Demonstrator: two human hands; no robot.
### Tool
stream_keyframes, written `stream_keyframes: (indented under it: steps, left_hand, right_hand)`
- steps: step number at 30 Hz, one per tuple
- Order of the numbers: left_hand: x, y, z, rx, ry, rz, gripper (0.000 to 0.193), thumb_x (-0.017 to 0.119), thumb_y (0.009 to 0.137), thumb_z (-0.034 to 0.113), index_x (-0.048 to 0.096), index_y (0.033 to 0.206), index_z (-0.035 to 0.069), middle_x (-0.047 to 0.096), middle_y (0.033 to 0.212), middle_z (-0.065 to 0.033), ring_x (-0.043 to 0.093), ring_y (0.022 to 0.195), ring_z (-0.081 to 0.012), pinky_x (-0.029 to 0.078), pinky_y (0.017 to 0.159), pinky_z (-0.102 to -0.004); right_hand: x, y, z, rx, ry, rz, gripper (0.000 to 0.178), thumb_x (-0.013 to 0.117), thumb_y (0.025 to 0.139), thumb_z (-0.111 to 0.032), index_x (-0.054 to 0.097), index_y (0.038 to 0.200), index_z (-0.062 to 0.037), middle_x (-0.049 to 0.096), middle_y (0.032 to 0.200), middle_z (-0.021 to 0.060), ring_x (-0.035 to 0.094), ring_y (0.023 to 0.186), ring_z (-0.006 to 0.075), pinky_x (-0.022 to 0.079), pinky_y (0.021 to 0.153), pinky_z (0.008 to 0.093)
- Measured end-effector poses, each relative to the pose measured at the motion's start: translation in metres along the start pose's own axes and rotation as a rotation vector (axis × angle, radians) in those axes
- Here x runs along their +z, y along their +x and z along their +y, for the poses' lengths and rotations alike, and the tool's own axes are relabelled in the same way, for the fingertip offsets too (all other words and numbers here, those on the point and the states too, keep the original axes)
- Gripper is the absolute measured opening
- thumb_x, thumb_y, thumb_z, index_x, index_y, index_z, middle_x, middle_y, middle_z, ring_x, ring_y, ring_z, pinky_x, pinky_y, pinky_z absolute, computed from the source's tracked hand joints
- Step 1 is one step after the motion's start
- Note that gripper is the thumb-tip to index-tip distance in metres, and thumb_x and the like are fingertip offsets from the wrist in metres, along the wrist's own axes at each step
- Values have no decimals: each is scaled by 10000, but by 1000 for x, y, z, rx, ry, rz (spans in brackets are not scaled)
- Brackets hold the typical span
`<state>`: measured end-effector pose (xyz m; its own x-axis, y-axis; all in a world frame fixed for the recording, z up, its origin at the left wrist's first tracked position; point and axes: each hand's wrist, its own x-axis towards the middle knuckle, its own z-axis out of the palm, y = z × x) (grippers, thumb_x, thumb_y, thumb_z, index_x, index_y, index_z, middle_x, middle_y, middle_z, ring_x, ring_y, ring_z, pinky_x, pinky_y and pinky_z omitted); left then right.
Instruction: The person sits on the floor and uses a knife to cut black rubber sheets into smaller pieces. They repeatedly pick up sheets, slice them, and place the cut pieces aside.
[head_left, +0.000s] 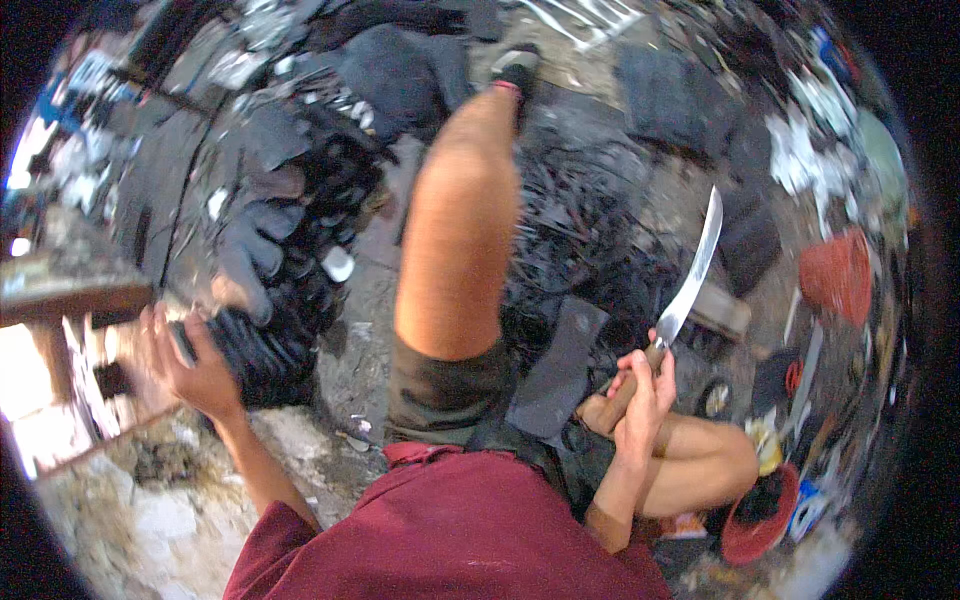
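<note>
My right hand (645, 395) is closed around the wooden handle of a curved knife (693, 275). Its long, bright blade points up and away, above the scraps on the ground. At the left, my left hand (190, 365) is at the end of a row of stacked black flat pieces (255, 355). A dark flat piece (184, 343) shows between its thumb and fingers, which are slightly blurred. Black strips and offcuts (570, 210) lie in a heap between my legs. Close to the right hand is a flat dark slab (560, 365).
Dark rounded pieces (275, 240) pile up left of my outstretched leg. Dark sheets (660, 95) lie at the far side. Two red containers (838, 275) and white crumpled plastic (800, 160) are on the right. A wooden ledge (75, 300) borders the left side.
</note>
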<state>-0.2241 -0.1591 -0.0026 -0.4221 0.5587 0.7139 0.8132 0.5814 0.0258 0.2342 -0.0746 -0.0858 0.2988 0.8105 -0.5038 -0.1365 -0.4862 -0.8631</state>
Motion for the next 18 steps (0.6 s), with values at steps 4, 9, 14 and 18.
stream_keyframes:
  steps: [4,9,14,18]
  left_hand:
    - [-24,-60,234,487,-1163,-817,590,794,802,254,584,1295,6,623,1238,-224,609,1149,-331,505,944,-425]
    - [24,-183,303,368,-664,-1577,1188,870,693,418,152,1531,-24,435,1420,-318,511,1275,-407,430,1066,-442]
    - [12,-158,280,87,-1184,-1255,1308,948,598,374,143,1535,-57,456,1443,-268,554,1249,-314,456,1037,-415]
    - [-2,-52,256,-769,-1545,-1625,543,760,867,203,520,1315,13,663,1179,-98,656,1012,-191,515,931,-340]
  right_hand:
    - [-27,-14,-6,-107,141,87,485,590,969,-145,411,1411,-62,600,821,65,532,561,103,463,486,257]
    - [-35,-37,3,-156,16,88,454,547,1001,-148,395,1419,-56,539,749,23,493,551,70,428,482,224]
    - [-57,-51,23,-169,49,64,453,539,1000,-171,421,1419,-49,554,817,30,535,682,89,469,624,245]
    - [-64,-68,10,-404,-397,-140,400,492,1023,-202,492,1377,-15,591,967,49,535,820,110,462,743,260]
